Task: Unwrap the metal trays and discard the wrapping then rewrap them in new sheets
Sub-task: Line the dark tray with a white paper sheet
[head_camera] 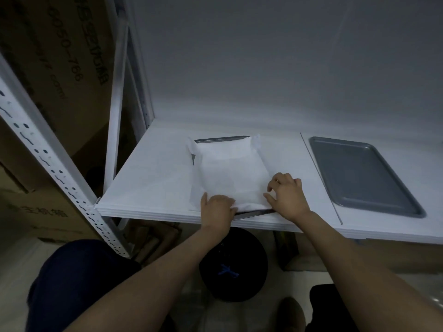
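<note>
The wrapped tray [221,139] lies in the middle of the white shelf [148,178], its metal rim showing at the far edge and again at the near edge by my wrists; a bare tray [359,176] sits well apart to the right. My left hand [217,207] has its fingers curled over the near edge of the sheet [230,173], gripping it, and my right hand [287,195] pinches the same sheet near its near right corner between thumb and bent fingers. I judge the sheet thin, soft and light, likely to crumple or tear if I yank it, so I would hold it by folds and edges, not flat areas. The tray beneath looks stiff, smooth and likely slippery on the shelf; it is best held by its raised rim.
</note>
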